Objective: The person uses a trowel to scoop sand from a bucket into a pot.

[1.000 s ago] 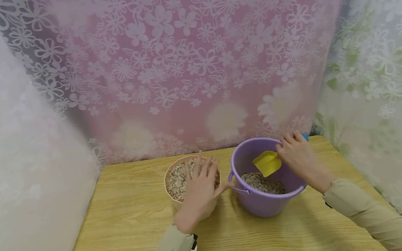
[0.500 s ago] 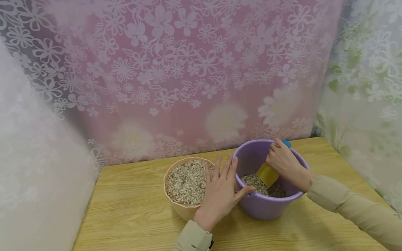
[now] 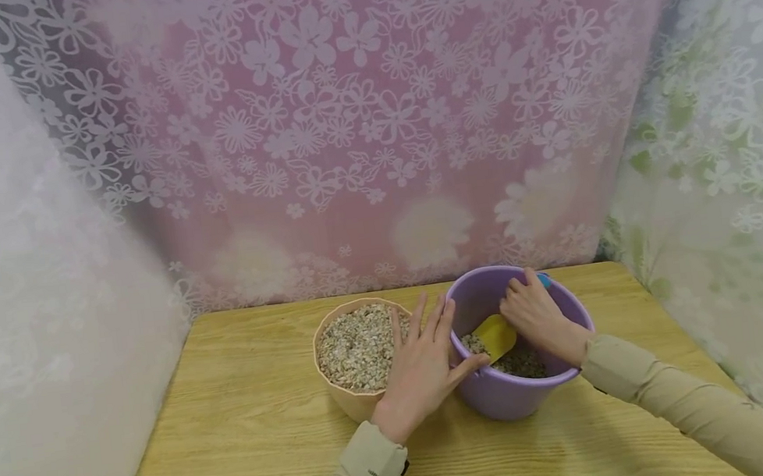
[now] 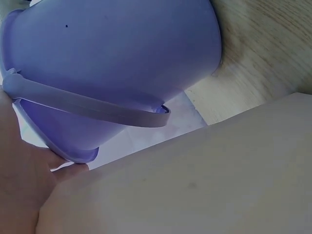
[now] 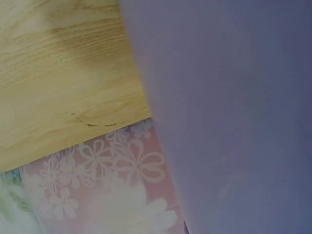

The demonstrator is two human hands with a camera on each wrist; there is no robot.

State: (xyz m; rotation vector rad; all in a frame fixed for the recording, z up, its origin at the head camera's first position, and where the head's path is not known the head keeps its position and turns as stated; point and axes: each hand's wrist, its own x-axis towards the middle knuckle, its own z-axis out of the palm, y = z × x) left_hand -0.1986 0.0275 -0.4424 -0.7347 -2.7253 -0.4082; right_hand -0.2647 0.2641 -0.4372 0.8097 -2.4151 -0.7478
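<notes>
A purple bucket stands on the table with a layer of small pale grains in its bottom. My right hand reaches inside and grips a small yellow scoop, whose blue end shows beyond the fist. The scoop's blade is down at the grains. My left hand lies against the bucket's near-left rim, fingers stretched out and thumb over the edge. In the left wrist view the bucket's handle hangs down its side. The right wrist view shows only the bucket's outer wall and the surroundings.
Left of the bucket a peach-coloured tub is filled with similar grains; my left hand partly covers its right side. Both containers stand on a wood-grain table. A pink floral curtain hangs behind, with pale sheets at both sides.
My left hand has moved right from over the tub to the bucket's rim. My right hand has lowered the scoop from above the bucket into the grains and shifted it leftward.
</notes>
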